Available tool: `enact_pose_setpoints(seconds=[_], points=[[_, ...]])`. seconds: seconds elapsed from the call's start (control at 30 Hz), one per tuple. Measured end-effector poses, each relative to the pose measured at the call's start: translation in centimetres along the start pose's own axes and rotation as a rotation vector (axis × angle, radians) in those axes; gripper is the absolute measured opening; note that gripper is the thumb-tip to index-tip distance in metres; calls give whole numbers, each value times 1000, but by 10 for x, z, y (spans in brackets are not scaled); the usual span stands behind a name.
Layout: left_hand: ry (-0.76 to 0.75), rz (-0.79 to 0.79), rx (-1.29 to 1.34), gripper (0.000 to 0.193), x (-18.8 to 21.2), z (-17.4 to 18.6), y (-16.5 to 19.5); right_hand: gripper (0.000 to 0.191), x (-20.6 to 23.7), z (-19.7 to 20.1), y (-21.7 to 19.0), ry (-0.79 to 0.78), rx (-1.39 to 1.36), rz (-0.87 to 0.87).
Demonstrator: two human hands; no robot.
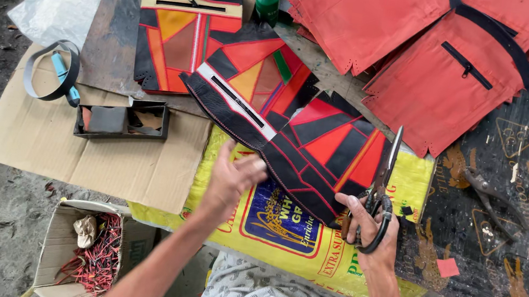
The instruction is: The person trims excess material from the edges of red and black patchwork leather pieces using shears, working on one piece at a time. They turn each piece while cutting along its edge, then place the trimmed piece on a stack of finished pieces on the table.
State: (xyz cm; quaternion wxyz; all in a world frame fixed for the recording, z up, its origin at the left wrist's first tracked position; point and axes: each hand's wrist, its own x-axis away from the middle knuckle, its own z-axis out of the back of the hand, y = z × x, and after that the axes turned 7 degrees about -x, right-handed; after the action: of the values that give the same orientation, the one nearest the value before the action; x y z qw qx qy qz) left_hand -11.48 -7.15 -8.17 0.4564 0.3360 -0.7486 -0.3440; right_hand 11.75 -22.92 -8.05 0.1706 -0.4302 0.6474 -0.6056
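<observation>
From the head camera, the left hand (230, 179) rests with loose, spread fingers on the lower edge of a black, red and orange patchwork panel (316, 151), its grip pinching nothing that I can make out. The right hand (371, 228) has its grip pressed around the handles of a pair of scissors (384, 181), whose blades point up and away, pressed together, along the panel's right edge.

The panel lies tilted on a yellow printed sack (307, 238) spread over the counter. Just beyond it lies a second patchwork panel (185, 32) with a zip slot, and near that a green glue bottle (267, 1) stands upright. A stack of plain red pieces (419, 47) with black straps and a zip fills the upper right. To the left, on cardboard (81, 149), sit a small black tray (122, 120) of scraps and a coiled strap (50, 70). A box of red offcuts (93, 255) sits on the ground below.
</observation>
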Motion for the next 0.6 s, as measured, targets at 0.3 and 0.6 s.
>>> enact_pose_setpoints(seconds=[0.3,0.6], points=[[-379,-85,-273,48,42,-65,-73,20,1,0,-10,20,-49,-31],[-288,-270,67,42,21,-118,-20,26,43,47,-56,232,368,250]])
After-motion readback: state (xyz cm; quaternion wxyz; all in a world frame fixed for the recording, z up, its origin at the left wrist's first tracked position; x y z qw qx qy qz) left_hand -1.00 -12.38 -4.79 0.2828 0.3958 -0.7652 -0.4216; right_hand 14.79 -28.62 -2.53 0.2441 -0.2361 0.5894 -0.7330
